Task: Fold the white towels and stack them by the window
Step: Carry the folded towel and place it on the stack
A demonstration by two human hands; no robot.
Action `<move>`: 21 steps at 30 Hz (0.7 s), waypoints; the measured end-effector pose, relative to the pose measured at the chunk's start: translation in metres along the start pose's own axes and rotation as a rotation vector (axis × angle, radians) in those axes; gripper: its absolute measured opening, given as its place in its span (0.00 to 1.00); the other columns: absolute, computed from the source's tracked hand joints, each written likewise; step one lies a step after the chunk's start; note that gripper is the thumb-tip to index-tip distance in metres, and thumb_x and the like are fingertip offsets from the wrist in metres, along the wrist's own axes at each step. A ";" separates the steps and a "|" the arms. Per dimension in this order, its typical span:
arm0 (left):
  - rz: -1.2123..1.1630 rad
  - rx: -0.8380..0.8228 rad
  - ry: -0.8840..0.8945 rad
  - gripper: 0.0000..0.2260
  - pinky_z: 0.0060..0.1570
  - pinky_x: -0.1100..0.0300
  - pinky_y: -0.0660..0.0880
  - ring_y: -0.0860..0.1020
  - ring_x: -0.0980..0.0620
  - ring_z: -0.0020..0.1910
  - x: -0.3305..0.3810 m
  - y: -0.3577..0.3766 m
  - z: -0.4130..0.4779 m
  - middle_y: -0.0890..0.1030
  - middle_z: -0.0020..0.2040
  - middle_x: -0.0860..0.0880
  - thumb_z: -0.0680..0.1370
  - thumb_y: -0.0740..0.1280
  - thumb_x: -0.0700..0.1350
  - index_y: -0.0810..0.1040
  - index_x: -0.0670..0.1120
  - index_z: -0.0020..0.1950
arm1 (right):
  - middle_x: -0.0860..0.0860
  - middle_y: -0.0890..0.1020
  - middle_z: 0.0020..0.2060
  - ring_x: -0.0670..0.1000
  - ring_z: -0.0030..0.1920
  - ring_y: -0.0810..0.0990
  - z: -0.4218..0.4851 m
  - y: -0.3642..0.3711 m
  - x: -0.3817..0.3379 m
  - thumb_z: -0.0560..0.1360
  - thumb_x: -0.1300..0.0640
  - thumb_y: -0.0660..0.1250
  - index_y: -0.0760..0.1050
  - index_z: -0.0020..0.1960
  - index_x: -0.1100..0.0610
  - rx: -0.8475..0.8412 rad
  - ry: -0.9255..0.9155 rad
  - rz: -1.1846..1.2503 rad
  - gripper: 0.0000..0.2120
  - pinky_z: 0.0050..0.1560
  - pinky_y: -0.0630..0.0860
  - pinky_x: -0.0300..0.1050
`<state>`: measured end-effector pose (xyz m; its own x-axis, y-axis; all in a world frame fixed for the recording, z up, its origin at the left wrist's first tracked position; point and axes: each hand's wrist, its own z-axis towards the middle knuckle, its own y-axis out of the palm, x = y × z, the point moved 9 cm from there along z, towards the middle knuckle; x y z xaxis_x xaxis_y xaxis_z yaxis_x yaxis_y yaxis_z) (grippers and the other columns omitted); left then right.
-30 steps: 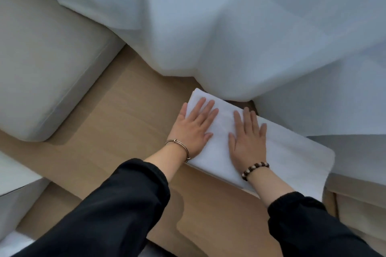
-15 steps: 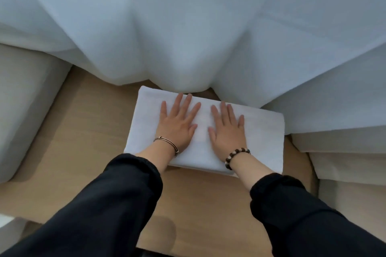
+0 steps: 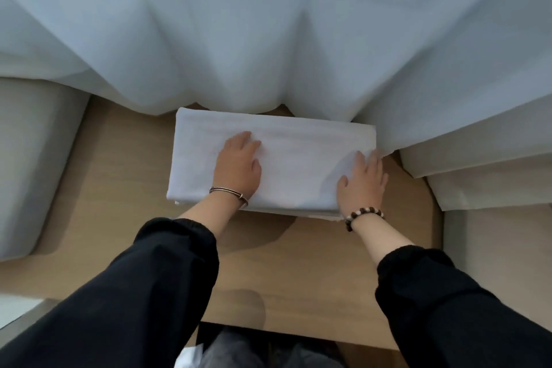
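Since the earlier frame: right hand (image 3: 363, 181) is now lying at the right end of the folded white towel (image 3: 298, 158), having shifted away from the left hand (image 3: 237, 169); towel is now lying squarer to the view.

Item: folded white towel, on the wooden surface (image 3: 119, 188), its far long edge lying just under the hem of the sheer curtain (image 3: 268, 39).
- Left hand: lying palm-down on the towel's left-centre, fingers flat and together, gripping nothing. Thin bangle (image 3: 230, 193) is sitting at the towel's near edge.
- Right hand: lying spread and flat over the towel's right end, fingertips reaching the right edge; cloth is puckering beside the thumb. Whether any fingers are curling round that edge cannot be told. Beaded bracelet (image 3: 363, 215) is sitting just past the towel's near right corner.
- Open room: bare wood is showing left of the towel up to the pale cushion (image 3: 30, 158), and nearer than the towel. Right of the towel, wood is narrowing toward pale upholstery (image 3: 478, 176).
- Hidden or unclear: layers are showing at the towel's near edge, count unclear. Curtain is covering everything beyond the towel. Dark sleeves (image 3: 149, 293) are running out of frame.
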<state>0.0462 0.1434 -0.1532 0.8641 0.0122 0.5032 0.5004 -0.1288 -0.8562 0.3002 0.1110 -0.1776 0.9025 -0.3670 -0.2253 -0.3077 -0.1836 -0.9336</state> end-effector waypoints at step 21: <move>-1.290 0.114 -1.329 0.11 0.30 0.58 0.74 0.80 0.50 0.25 -0.103 0.046 -0.114 0.79 0.39 0.40 0.76 0.68 0.43 0.72 0.40 0.55 | 0.53 0.82 0.43 0.49 0.41 0.83 -0.092 0.077 0.003 0.74 0.54 0.68 0.72 0.59 0.60 -0.276 1.008 1.302 0.17 0.36 0.77 0.43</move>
<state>-0.0256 0.0235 -0.2312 -0.5664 0.7169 0.4065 0.7538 0.6501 -0.0961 0.2517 0.0119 -0.2246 -0.4910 -0.7738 -0.4001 -0.7856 0.5918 -0.1805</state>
